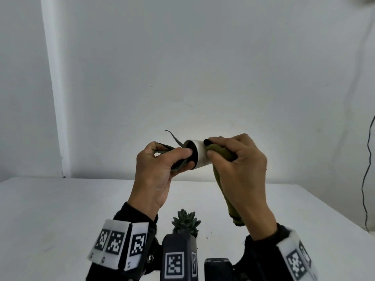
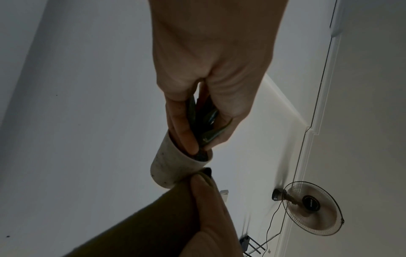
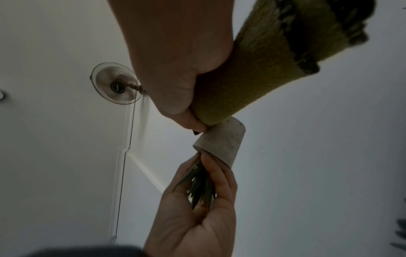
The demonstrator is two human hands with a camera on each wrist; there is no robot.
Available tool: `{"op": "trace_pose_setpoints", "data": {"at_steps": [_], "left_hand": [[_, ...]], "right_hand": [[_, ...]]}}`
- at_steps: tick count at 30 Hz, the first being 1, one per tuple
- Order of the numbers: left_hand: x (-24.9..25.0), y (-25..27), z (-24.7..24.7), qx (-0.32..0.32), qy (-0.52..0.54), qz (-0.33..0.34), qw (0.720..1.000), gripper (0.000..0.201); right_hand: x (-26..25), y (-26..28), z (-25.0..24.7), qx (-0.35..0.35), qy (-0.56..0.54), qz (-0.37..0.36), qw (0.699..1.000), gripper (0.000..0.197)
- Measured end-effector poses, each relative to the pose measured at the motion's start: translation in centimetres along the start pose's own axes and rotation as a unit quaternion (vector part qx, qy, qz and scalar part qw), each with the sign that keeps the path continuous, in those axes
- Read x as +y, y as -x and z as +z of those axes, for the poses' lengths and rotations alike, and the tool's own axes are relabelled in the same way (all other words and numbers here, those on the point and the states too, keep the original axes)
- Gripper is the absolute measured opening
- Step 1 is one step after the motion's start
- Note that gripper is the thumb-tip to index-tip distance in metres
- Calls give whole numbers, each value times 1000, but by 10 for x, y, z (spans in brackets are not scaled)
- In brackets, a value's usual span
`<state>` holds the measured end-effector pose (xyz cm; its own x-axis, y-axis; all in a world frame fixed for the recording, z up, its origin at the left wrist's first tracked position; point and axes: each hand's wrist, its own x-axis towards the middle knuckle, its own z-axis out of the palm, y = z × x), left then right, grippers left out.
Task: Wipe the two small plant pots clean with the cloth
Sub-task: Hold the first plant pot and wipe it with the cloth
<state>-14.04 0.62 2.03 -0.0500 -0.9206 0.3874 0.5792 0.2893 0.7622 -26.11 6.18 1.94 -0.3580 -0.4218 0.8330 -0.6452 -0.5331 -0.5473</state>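
Holding one white pot (image 1: pixel 200 154) sideways, left hand (image 1: pixel 156 175) pinches its leafy plant (image 1: pixel 172 152), right hand (image 1: pixel 237 169) grips one green cloth (image 1: pixel 227 191); second succulent (image 1: pixel 185 221) near on table (image 1: pixel 60 209).

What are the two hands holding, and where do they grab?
The left hand holds the white pot at its mouth, around the leaves. The right hand pinches the green cloth near its top end.

White table (image 1: pixel 60 216), wall fan (image 2: pixel 312 207), dangling cable (image 1: pixel 367 179)
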Motion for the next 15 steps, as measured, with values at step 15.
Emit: {"op": "trace_pose_setpoints", "data": {"at_steps": [15], "left_hand": [[3, -11, -22, -64, -93, 122, 986, 50]], "right_hand": [[-8, -9, -26, 71, -143, 78, 984, 30]]}}
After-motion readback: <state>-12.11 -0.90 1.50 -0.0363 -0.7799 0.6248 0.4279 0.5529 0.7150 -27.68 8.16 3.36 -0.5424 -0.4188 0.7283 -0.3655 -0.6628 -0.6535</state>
